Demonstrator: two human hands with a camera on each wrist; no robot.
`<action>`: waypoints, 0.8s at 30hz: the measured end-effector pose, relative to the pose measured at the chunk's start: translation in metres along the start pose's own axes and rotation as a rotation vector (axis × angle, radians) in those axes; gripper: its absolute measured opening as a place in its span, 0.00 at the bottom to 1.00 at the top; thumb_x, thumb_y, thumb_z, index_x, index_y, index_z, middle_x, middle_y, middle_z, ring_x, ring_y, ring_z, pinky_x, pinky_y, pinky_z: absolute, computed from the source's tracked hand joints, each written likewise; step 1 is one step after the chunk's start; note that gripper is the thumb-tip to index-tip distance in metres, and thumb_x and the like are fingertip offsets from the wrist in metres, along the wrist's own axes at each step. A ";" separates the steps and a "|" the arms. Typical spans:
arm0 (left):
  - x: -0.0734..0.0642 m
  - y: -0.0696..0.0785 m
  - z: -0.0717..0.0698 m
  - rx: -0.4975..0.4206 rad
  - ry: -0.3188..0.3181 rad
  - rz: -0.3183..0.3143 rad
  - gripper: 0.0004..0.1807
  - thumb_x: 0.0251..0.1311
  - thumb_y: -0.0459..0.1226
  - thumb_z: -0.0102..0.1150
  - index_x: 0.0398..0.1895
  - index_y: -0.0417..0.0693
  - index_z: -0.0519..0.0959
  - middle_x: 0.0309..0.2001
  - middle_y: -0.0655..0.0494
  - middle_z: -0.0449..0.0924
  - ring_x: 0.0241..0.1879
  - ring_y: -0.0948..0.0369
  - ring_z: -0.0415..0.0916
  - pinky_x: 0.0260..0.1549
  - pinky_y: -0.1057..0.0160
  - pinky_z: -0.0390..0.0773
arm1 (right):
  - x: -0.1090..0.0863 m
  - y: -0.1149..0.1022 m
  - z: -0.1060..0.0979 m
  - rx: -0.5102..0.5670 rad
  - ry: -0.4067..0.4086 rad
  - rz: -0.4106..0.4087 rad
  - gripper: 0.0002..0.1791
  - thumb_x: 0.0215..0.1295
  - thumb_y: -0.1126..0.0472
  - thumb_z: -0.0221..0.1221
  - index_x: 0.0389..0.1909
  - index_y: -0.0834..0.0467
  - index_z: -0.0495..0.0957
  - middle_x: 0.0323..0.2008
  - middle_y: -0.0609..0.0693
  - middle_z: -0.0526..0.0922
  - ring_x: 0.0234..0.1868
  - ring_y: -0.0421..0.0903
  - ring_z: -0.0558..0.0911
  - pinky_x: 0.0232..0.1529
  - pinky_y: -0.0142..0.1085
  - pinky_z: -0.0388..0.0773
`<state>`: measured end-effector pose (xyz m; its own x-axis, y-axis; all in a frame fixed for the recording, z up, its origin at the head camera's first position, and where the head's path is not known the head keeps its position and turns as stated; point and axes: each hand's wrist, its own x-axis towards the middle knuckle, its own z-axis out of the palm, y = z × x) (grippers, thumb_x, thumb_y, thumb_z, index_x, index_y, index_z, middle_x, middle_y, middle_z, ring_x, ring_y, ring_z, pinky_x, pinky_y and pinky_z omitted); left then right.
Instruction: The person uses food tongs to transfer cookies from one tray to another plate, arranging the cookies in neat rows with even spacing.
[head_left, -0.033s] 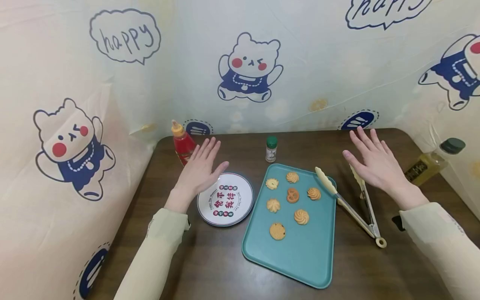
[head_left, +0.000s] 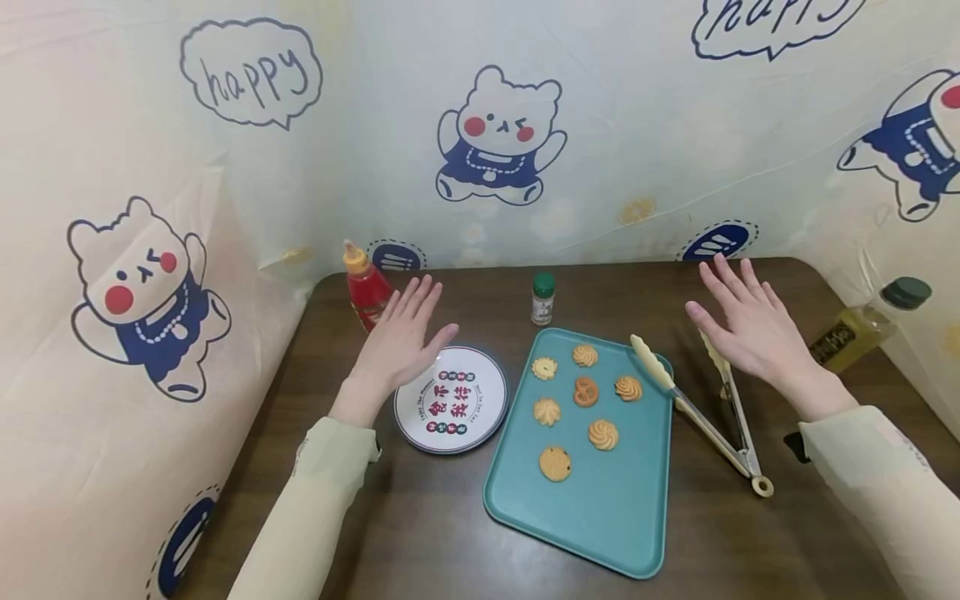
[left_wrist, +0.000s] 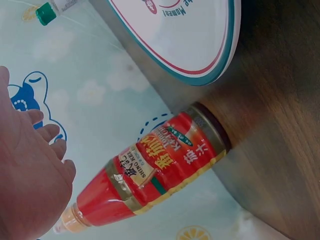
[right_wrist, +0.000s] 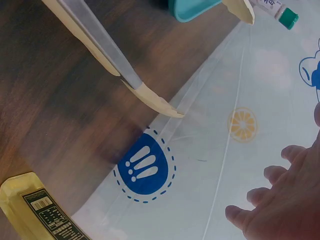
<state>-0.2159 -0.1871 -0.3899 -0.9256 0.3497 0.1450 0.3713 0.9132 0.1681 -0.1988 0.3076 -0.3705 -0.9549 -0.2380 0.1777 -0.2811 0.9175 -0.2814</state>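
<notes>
Over the table (head_left: 420,533): left hand (head_left: 397,337) and right hand (head_left: 742,325) unmoved, fingers spread, holding nothing.
Table: tongs (head_left: 701,412), tray (head_left: 600,508), plate (head_left: 453,400).
Room: bear-print sheets.

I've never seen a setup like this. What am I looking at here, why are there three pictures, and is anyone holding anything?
No machine here: a person wears three cameras. The big picture comes from a camera on the head, looking down at a dark wooden table. The two others come from cameras strapped to the wrists, so they show things tilted and very close.

The left hand and the right hand are both spread flat with straight fingers, and they hold nothing.

On the table lies a teal tray with seven cookies. Left of it is a round printed plate, with a red sauce bottle behind the left hand; the left wrist view shows that bottle up close. Metal tongs lie near the right hand, one tip resting over the tray's edge. A small green-capped jar stands behind the tray, and a yellowish bottle sits at the far right.
</notes>
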 end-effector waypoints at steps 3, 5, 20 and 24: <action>0.000 0.000 0.000 0.001 -0.003 0.005 0.46 0.68 0.67 0.37 0.81 0.55 0.44 0.80 0.56 0.37 0.79 0.54 0.32 0.75 0.54 0.35 | 0.000 -0.001 0.000 0.002 -0.003 0.003 0.40 0.77 0.38 0.40 0.80 0.55 0.43 0.79 0.53 0.37 0.77 0.55 0.29 0.73 0.62 0.33; 0.000 0.000 -0.001 0.006 -0.003 0.008 0.46 0.68 0.66 0.37 0.81 0.55 0.44 0.80 0.55 0.37 0.79 0.54 0.32 0.75 0.54 0.35 | 0.000 -0.002 0.000 0.004 -0.001 0.003 0.40 0.77 0.38 0.40 0.80 0.55 0.43 0.79 0.54 0.37 0.77 0.55 0.29 0.73 0.62 0.33; -0.006 -0.006 -0.003 -0.009 0.030 0.010 0.45 0.68 0.65 0.38 0.80 0.52 0.49 0.80 0.54 0.42 0.78 0.55 0.34 0.75 0.53 0.37 | -0.007 -0.007 -0.004 0.003 0.020 -0.016 0.40 0.77 0.39 0.42 0.80 0.56 0.45 0.79 0.52 0.37 0.78 0.54 0.30 0.73 0.61 0.34; -0.012 -0.008 -0.004 -0.051 0.089 0.024 0.41 0.68 0.62 0.46 0.77 0.50 0.58 0.77 0.52 0.53 0.77 0.52 0.45 0.74 0.48 0.46 | -0.010 -0.009 -0.002 0.042 0.024 -0.017 0.40 0.76 0.40 0.45 0.79 0.55 0.47 0.79 0.53 0.39 0.78 0.56 0.32 0.72 0.63 0.37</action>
<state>-0.2074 -0.1995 -0.3893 -0.9071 0.3490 0.2354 0.3984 0.8923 0.2123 -0.1870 0.3025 -0.3679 -0.9476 -0.2451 0.2047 -0.3011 0.8992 -0.3174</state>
